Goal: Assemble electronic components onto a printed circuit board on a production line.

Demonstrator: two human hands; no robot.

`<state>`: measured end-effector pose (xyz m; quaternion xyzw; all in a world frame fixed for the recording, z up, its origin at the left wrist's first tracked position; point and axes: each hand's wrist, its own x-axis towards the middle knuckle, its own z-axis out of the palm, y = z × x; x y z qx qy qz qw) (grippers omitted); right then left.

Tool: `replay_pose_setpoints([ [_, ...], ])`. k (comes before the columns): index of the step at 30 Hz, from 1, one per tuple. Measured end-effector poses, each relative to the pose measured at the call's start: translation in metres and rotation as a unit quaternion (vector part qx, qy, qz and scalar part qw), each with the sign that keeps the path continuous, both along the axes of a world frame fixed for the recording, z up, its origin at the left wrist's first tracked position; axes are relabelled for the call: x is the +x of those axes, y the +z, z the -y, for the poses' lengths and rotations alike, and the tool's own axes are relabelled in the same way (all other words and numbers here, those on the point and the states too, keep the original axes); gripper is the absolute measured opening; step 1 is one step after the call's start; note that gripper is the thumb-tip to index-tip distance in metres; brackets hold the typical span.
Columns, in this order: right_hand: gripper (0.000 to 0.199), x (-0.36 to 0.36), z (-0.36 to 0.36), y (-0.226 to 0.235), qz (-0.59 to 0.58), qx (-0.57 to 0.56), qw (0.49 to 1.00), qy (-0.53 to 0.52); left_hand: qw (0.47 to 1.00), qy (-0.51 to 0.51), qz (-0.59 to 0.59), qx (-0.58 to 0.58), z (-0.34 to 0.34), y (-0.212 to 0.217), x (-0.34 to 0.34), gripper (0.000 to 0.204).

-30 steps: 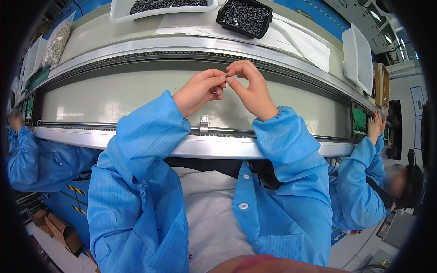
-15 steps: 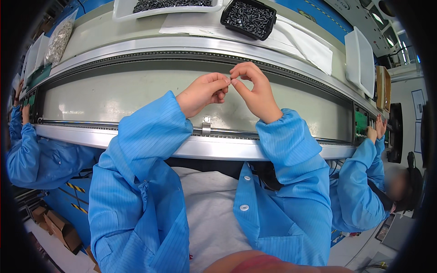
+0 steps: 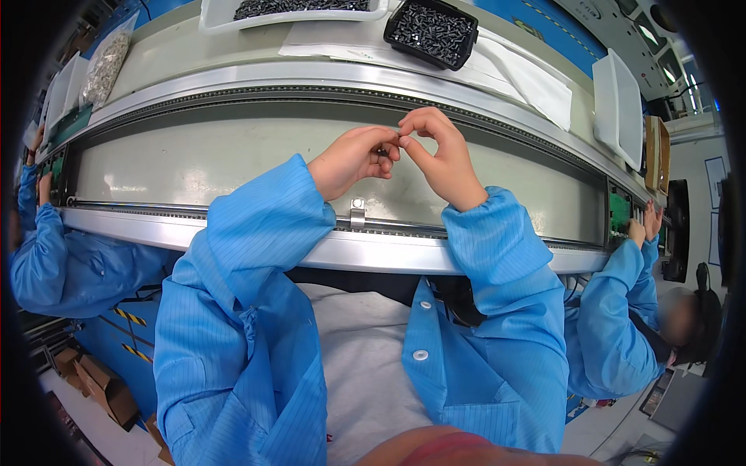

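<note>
Both hands meet over the middle of the conveyor, with their fingertips together. My left hand (image 3: 350,161) is closed, thumb against index finger, its other fingers curled. My right hand (image 3: 444,158) is pinched too, its thumb and forefinger touching the left fingertips. Whatever lies in the pinch is tiny and mostly covered; only a dark speck shows between the fingers. Beyond the hands stands a black bin (image 3: 420,56) filled with small black parts. To its left is a white bin (image 3: 299,22) of similar dark parts.
The conveyor's near metal rail (image 3: 381,253) runs in front of my body, with a small bracket (image 3: 357,213) on it. White sheets (image 3: 521,74) lie under the black bin. At right stand a white tray (image 3: 616,109) and a co-worker (image 3: 614,334); another co-worker (image 3: 78,268) is at left.
The whole view has shifted slightly, so everything sits a little further right. My hands stay fingertip to fingertip, with the left fingers slightly repositioned.
</note>
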<state>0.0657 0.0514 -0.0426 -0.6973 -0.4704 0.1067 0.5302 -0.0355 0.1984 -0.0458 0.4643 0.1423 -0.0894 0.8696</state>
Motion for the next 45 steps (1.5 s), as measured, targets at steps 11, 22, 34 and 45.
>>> replay_pose_setpoints([
  [11, 0.009, -0.0018, 0.0013, 0.0002, 0.006, 0.003, 1.000, -0.006, 1.000, -0.004, 0.001, 0.017, 0.0010, -0.0011, -0.0009, 0.023],
  [22, 0.010, -0.0045, 0.0002, 0.0038, -0.010, -0.046, 0.998, -0.033, 1.000, 0.009, 0.013, 0.000, -0.0008, -0.0061, 0.0011, 0.022],
  [34, 0.010, -0.0031, 0.0021, 0.0018, 0.013, -0.031, 0.999, -0.024, 0.998, 0.040, -0.020, 0.041, 0.0020, -0.0029, -0.0005, 0.017],
  [45, 0.007, -0.0017, 0.0044, 0.0062, -0.037, -0.088, 0.995, -0.011, 0.998, 0.038, -0.029, 0.049, 0.0026, -0.0023, 0.0004, 0.016],
])
